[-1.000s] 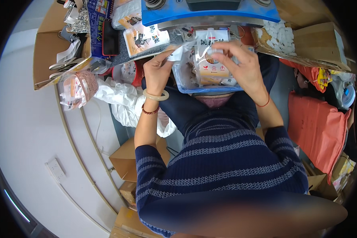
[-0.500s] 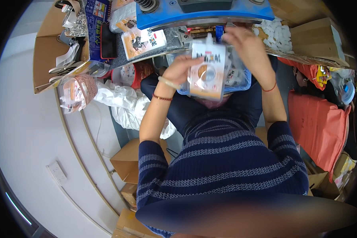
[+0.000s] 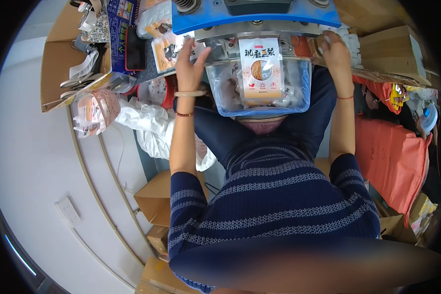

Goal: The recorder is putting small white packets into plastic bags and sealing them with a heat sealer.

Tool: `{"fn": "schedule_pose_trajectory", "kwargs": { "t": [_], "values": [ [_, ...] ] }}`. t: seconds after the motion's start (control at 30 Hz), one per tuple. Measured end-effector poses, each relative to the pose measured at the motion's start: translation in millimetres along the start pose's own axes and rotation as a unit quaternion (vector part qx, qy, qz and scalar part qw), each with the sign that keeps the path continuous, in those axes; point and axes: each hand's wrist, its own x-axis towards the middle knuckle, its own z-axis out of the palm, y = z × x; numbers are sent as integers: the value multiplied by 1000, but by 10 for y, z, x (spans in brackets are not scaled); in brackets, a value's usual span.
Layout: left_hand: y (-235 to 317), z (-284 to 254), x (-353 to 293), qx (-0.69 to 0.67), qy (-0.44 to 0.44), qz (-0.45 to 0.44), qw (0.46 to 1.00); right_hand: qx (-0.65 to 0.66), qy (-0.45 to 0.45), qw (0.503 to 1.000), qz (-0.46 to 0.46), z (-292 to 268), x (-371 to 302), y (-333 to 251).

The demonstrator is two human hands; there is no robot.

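A white and orange spout pouch (image 3: pixel 261 73) hangs below the metal bar of a blue press machine (image 3: pixel 255 22). Its top meets the bar, its spout is out of sight, and neither hand touches it. My left hand (image 3: pixel 190 63) is raised at the machine's lower left corner with thumb and fingers spread, beside a pile of similar pouches (image 3: pixel 164 53). At the lower right corner, my right hand (image 3: pixel 336 54) has its fingers loosely bent and apart, close to a heap of white caps (image 3: pixel 354 45). Under the hanging pouch, a blue basket (image 3: pixel 306 95) holds more pouches.
At the left stand an open cardboard box (image 3: pixel 59 73) and a dark phone (image 3: pixel 134 49). A clear bag of pouches (image 3: pixel 97 113) hangs off the bench edge. Another cardboard box (image 3: pixel 392 51) sits at the right, above a red sheet (image 3: pixel 389 157) and a small blue fan (image 3: pixel 428 116).
The pouch has left my left hand and now hangs under the machine's bar. My left hand has moved left and up; my right hand has moved right, away from the spout.
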Motion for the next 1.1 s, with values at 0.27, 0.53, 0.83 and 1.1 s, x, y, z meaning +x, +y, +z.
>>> {"fn": "schedule_pose_trajectory", "kwargs": {
  "t": [0.27,0.53,0.83,1.1],
  "values": [
    [-82,-534,-439,142,-19,32,989,263,-16,961,-78,-352,-325,-645],
    [717,-325,-316,-26,41,-96,994,460,-163,873,5,-254,-375,-1532],
    [306,-630,182,328,176,207,905,438,-195,876,-52,-72,-517,-1407],
    [-278,-389,-294,110,-10,43,993,400,-221,888,-52,28,-561,-1281]
  ]
}}
